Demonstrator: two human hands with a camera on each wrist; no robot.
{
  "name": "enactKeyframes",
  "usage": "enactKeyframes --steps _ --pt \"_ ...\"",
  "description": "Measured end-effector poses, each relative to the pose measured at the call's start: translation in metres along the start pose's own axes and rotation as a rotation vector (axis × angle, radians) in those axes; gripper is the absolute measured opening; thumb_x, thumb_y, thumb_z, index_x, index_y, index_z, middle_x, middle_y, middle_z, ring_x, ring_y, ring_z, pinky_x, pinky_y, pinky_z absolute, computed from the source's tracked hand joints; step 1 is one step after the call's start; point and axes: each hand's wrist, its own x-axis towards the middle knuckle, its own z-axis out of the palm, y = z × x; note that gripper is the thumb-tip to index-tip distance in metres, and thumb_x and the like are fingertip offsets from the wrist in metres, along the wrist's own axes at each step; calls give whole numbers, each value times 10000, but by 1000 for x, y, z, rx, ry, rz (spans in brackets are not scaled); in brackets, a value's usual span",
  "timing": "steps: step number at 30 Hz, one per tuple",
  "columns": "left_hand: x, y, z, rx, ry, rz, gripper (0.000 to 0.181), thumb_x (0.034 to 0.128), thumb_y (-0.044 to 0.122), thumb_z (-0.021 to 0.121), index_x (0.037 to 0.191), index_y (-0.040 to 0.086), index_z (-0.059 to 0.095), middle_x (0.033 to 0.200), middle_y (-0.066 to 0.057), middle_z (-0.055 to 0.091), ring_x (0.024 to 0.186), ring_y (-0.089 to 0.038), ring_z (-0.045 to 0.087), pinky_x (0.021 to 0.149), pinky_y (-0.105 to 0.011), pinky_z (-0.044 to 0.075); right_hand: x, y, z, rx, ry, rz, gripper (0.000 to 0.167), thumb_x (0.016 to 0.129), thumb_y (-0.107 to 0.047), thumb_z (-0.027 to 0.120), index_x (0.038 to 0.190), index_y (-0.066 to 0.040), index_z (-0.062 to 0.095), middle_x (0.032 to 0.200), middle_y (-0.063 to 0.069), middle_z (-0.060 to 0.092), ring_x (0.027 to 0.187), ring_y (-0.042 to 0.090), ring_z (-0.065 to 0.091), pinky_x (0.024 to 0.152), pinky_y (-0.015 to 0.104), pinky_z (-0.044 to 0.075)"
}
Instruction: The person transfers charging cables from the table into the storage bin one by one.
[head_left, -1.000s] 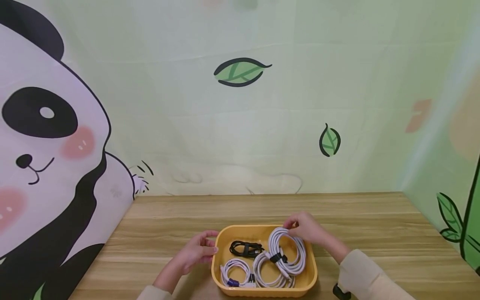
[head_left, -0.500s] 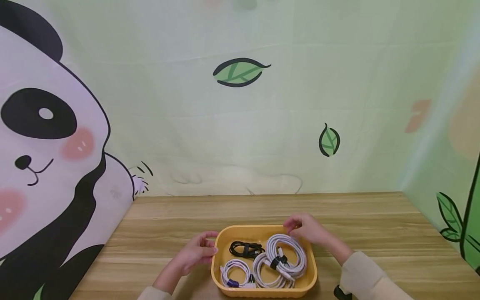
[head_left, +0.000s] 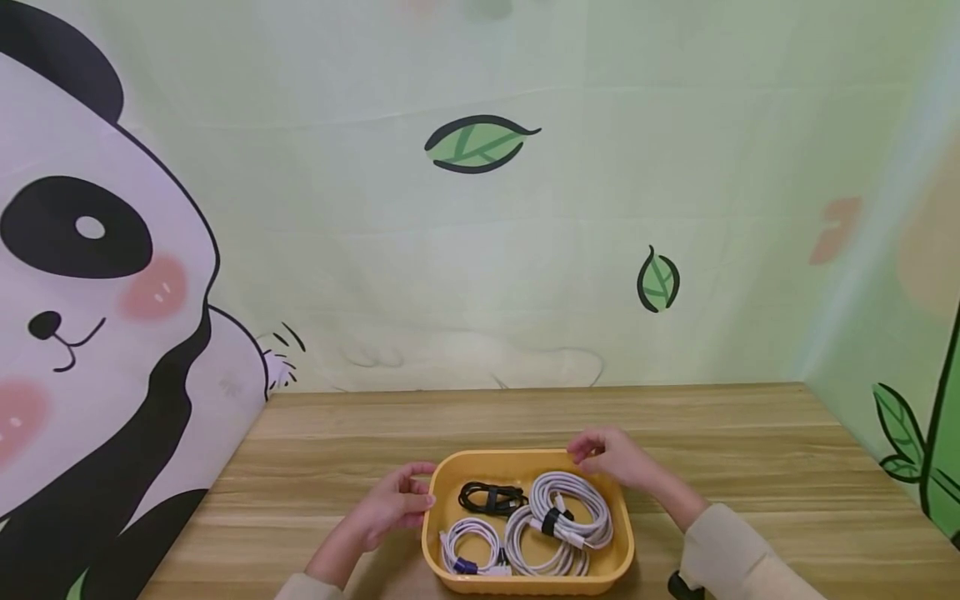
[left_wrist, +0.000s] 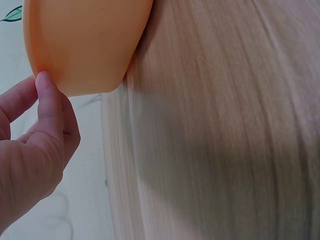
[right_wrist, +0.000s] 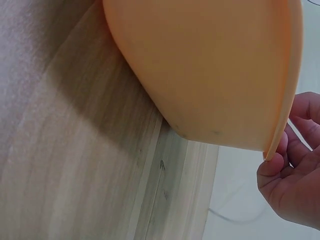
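Observation:
A yellow plastic bin (head_left: 528, 586) stands on the wooden table, shown from outside in both wrist views. At its left rim, my left hand (head_left: 390, 507) holds the edge with thumb and fingertips (left_wrist: 46, 80). My right hand (head_left: 618, 457) is at the back right rim, thumb and fingers curled close around the edge in the right wrist view. Inside, a thick white cable coil (head_left: 603, 525) with a black strap overlaps another white coil (head_left: 517, 560). A black cable bundle (head_left: 480, 506) lies at the back left, and a smaller white VGA-like cable (head_left: 448, 550) with a blue plug at the front left.
The wooden tabletop (head_left: 375, 417) extends behind and to both sides of the bin. A green printed backdrop (head_left: 360, 250) with a panda and leaves rises along the table's back edge and sides. A dark band (head_left: 684, 586) is on the right sleeve.
The thick white coil has left my right fingertips and settled lower, toward the front, onto the coil below. The right hand stays near the back rim; the left hand has hardly moved.

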Motion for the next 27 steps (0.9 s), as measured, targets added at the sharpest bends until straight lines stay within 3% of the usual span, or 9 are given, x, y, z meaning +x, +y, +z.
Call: enactKeyframes --steps 12,19,27 --pt "1 1 1 2 2 0 512 807 -3 560 1277 -26 358 867 -34 472 735 -116 499 647 -236 472 -2 2 -4 113 28 23 270 750 63 563 995 171 540 897 312 569 764 114 542 633 188 461" --pt "4 -1 0 -6 -13 -9 512 811 7 561 1279 -24 355 877 -35 474 751 -124 507 646 -236 478 -7 1 -11 152 51 132 324 770 -13 571 1059 127 528 899 193 585 697 89 492 477 219 377" --pt "7 -3 -10 -40 -43 -30 545 815 48 578 1291 -31 325 911 -37 484 738 -111 531 657 -234 488 -10 1 -19 253 61 216 368 792 -39 556 1111 129 482 916 118 564 660 114 478 527 277 438"
